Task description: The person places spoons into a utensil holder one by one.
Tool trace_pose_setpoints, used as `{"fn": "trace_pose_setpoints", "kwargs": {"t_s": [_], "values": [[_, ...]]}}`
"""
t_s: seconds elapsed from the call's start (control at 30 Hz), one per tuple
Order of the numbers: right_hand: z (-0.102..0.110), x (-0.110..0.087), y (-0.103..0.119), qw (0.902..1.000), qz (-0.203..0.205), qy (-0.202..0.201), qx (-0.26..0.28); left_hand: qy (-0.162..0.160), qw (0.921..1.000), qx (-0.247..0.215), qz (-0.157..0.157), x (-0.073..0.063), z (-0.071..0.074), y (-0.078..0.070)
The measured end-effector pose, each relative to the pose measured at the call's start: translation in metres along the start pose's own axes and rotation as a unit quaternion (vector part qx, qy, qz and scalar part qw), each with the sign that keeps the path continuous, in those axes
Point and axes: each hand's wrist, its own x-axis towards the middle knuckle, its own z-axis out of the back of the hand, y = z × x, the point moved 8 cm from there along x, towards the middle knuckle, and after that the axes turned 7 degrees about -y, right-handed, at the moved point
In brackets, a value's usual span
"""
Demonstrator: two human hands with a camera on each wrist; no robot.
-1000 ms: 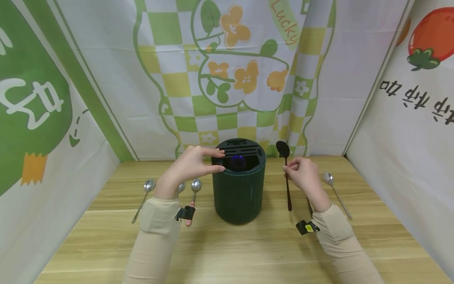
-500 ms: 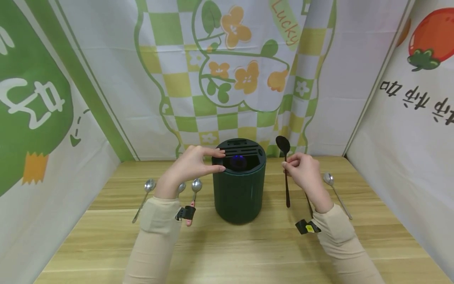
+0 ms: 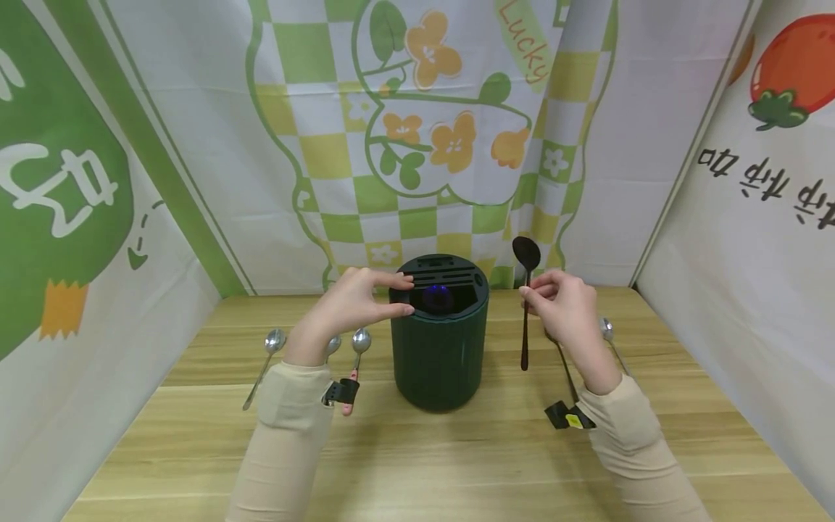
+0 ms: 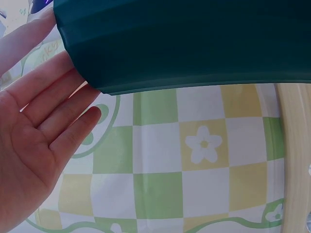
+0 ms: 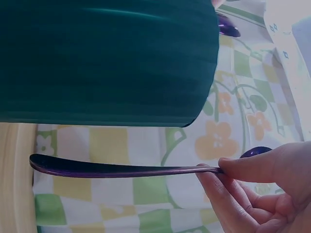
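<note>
My right hand (image 3: 566,308) pinches a dark purple metal spoon (image 3: 525,333) by the upper handle, thumb against fingers. The spoon stands almost upright, bowl up, to the right of a dark green ribbed utensil holder (image 3: 438,362). In the right wrist view its handle (image 5: 121,170) hangs beside the holder's wall. My left hand (image 3: 352,304) touches the holder's left rim with thumb and fingers spread apart. Fairly straight fingers (image 4: 58,97) meet the rim in the left wrist view. Another purple spoon (image 5: 228,25) pokes out of the holder's black slotted top.
On the wooden table (image 3: 430,464), a silver spoon (image 3: 269,362) lies far left, and a pink-handled spoon (image 3: 355,366) lies nearer the holder. Another spoon (image 3: 333,344) is partly behind my left wrist. A dark-handled utensil (image 3: 566,373) and a silver spoon (image 3: 613,341) lie by my right wrist.
My right hand has risen and shifted slightly right, lifting the purple spoon higher. The left hand and the holder have stayed in place.
</note>
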Motion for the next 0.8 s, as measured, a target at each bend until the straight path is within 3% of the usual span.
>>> {"fn": "trace_pose_setpoints", "kwargs": {"t_s": [0.37, 0.8], "values": [[0.015, 0.0, 0.017, 0.9982, 0.033, -0.047, 0.02, 0.0, 1.0, -0.003, 0.001, -0.001, 0.0, 0.0], [0.031, -0.001, 0.039, 0.9955, 0.048, -0.059, 0.057, 0.001, 1.0, -0.006, 0.001, -0.001, -0.001, 0.0]]}}
